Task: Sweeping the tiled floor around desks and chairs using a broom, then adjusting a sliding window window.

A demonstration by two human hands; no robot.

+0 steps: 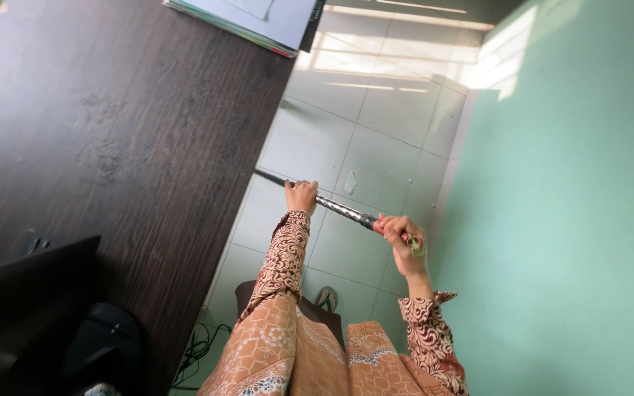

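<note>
Both hands are closed on a metal pole (335, 207): the left hand (301, 196) mid-shaft, the right hand (401, 236) at its end. The pole slants toward ten o'clock, its far tip just beside the dark wooden surface (111, 125). A careless swing could knock that edge, or a loose grip drop it onto the tiled floor (376, 117).

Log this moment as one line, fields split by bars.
left hand: grips metal pole mid-shaft | right hand: grips pole's near end | pole: slanted above tiled floor | dark desk: left
</note>
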